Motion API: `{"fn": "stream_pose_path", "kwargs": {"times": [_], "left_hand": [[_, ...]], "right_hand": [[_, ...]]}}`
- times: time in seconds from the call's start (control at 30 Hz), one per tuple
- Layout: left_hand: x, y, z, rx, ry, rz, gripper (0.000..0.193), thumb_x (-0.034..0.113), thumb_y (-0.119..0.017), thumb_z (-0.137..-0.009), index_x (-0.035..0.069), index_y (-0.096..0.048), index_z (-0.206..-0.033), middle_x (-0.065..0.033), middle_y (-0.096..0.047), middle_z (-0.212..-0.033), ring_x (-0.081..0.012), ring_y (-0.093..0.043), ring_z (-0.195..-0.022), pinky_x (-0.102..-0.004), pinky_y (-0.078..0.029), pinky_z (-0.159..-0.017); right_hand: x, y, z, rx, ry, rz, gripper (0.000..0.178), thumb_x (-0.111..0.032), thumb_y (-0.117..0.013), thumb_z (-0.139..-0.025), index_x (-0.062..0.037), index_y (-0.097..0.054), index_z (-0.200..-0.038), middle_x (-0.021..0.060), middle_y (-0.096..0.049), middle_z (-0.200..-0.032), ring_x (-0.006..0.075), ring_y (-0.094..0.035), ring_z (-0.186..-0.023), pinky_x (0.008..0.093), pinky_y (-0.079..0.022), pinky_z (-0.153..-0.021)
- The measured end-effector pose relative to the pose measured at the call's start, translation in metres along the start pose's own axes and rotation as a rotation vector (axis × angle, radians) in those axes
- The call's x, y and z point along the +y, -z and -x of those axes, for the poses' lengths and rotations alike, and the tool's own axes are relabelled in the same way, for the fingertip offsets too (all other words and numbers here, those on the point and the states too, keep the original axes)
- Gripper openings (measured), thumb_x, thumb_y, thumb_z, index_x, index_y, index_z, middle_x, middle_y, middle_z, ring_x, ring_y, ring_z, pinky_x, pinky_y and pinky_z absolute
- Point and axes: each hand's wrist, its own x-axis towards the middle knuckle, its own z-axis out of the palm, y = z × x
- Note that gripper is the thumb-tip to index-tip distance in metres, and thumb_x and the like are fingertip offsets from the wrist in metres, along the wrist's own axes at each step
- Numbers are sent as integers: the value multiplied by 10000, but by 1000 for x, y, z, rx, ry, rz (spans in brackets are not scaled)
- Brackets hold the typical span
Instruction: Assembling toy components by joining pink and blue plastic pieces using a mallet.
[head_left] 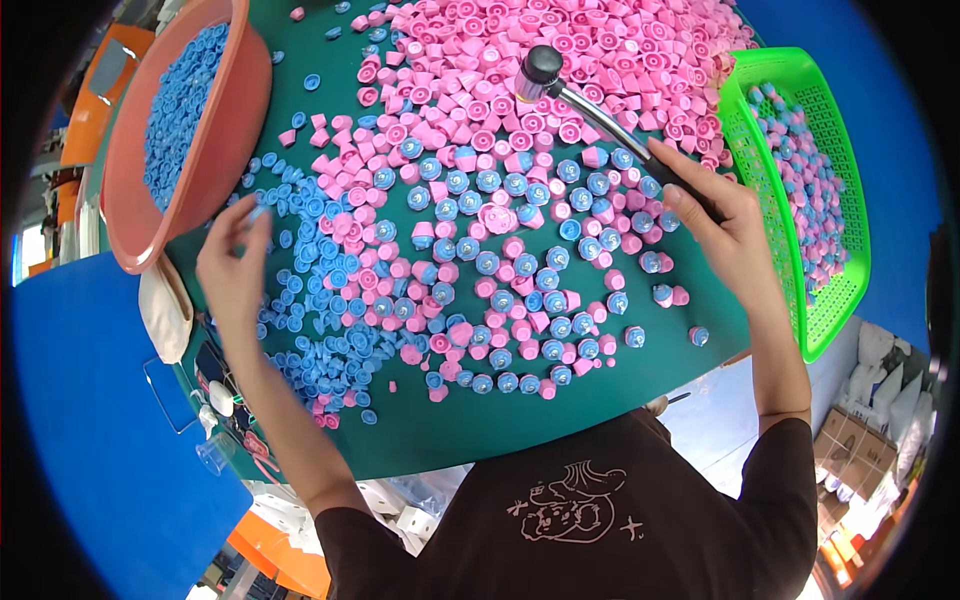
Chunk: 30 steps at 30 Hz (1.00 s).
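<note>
My right hand (722,215) is wrapped round the handle of a small hammer (610,125) with a round black head, raised over the pink pieces. My left hand (235,255) is pinched beside the tub, with a small blue swirl-shaped cap (258,212) at its fingertips. Loose blue caps (320,275) lie in a heap just right of that hand. Across the middle of the table stand many little cupcake pieces (487,262), blue tops on pink cups, some tipped over. Bare pink cups (470,60) form a big pile at the far side.
A salmon-coloured tub (262,85) of blue caps stands tilted at the left edge. On the right is a green plastic basket (850,292) of assembled cupcakes. The green tabletop (450,440) ends close to my body. A clear cup (215,453) sits near the left corner.
</note>
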Motion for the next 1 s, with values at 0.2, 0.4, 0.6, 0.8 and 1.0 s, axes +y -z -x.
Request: {"fn": "stream_pose_path", "kwargs": {"times": [0.2, 0.4, 0.6, 0.8, 1.0], "left_hand": [[117, -91, 8, -296, -262, 295, 218, 107, -716, -819, 33, -680, -1021, -28, -660, -817, -76, -603, -761, -227, -473, -662], [122, -127, -7, -225, -509, 44, 234, 139, -750, -759, 49, -689, -967, -72, -676, -818, -187, -632, -758, -312, -508, -702], [126, -131, -10, -232, -541, -43, 234, 149, -764, -744, 54, -688, -944, -66, -676, -823, -211, -605, -797, -341, -498, -742], [121, -129, -15, -186, -623, -37, 247, 161, -785, -711, 51, -682, -908, -54, -658, -809, -206, -571, -770, -351, -442, -752], [120, -130, -12, -167, -543, -11, 252, 182, -800, -688, 54, -710, -886, -59, -650, -882, -239, -554, -840, -364, -440, -794]], "right_hand": [[5, -10, 0, -39, -23, -74, 399, -79, -614, -920, -62, -575, -1316, -22, -655, -1009, 31, -475, -722, 188, -396, -620], [10, -11, 1, -75, 25, -101, 389, -59, -613, -910, -37, -582, -1298, 91, -682, -1137, 81, -598, -874, 224, -483, -754], [14, -9, 3, -101, -34, -61, 389, -54, -619, -901, -43, -592, -1289, 100, -692, -1083, 98, -598, -820, 241, -480, -737], [15, -12, 3, -104, -6, -45, 385, -52, -619, -898, -50, -600, -1283, 95, -696, -1021, 97, -577, -764, 244, -470, -701], [10, -12, 2, -121, -37, -39, 388, -59, -624, -896, -57, -601, -1284, 96, -697, -1021, 90, -561, -739, 240, -467, -695]]}}
